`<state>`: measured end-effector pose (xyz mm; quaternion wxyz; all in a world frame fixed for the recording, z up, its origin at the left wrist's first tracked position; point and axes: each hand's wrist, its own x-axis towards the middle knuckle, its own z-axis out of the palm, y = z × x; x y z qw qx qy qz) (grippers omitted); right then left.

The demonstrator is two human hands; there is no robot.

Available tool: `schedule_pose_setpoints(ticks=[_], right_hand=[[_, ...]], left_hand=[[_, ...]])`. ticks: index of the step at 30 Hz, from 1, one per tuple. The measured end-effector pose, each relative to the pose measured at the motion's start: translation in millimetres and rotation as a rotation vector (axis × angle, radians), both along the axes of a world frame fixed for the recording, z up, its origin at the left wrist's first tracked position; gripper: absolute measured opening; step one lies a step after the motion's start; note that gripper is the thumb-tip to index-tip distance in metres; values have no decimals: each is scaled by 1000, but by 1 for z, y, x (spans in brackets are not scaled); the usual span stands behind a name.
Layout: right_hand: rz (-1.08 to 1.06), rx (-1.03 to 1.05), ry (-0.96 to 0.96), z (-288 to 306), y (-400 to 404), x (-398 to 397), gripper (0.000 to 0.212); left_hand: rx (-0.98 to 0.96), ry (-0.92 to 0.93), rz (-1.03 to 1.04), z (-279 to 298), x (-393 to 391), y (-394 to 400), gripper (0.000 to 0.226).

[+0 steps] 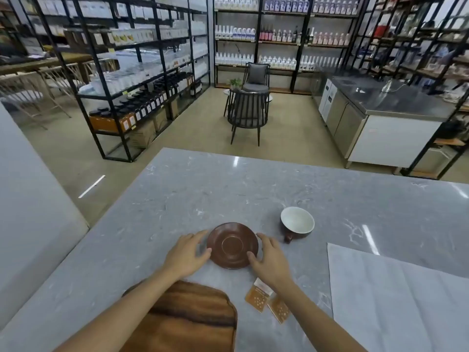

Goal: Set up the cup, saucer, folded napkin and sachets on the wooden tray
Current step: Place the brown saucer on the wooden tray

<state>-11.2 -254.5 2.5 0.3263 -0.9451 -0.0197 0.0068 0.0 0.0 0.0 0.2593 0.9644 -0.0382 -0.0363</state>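
Grey marbled stone forms the bench (228,189), with black racks of bottles (279,34) and jars behind it, two dark chairs (248,110) on the floor and a steel counter (396,100) to the right. Near the middle of the bench lies a brown saucer (232,245), flat and right side up, nothing on it. The left hand (186,255) and right hand (270,260) sit either side of it, fingers spread and curved toward its rim; the thumbs look to touch the edge, but a firm grip cannot be told. To the right and a little farther off stands the cup (297,223), upright, white inside and empty, its dark handle pointing toward the person. Two orange sachets (267,301) lie side by side beneath the right wrist, long axes running near to far. A wooden tray (193,318) at the near edge holds nothing, partly covered by the left forearm. A pale unfolded napkin (396,295) lies flat at the right.
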Motion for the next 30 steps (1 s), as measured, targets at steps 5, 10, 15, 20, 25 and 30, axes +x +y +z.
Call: schedule_pose_setpoints(ticks=[5,10,15,20,25,30], right_hand=[[8,4,43,-6,-1,10,63],[18,41,61,-13,1,15,63],[22,66,48,-15,2,15,62],[28,67,46,-16,2,16,63],[9,80,15,-13,4,9,65],[12,126,-69,-6,7,-5,65]], left_hand=[[-71,49,-57,-8,15,-1,64],[-87,37,-84,-14,25,-2,63],[-128,15,-78,-18,25,-6,63],[-154,19,-87,-18,25,-7,65],[-167,-21,-69,-18,19,-3,69],[-251,-88,-39,-10,4,-4,67]])
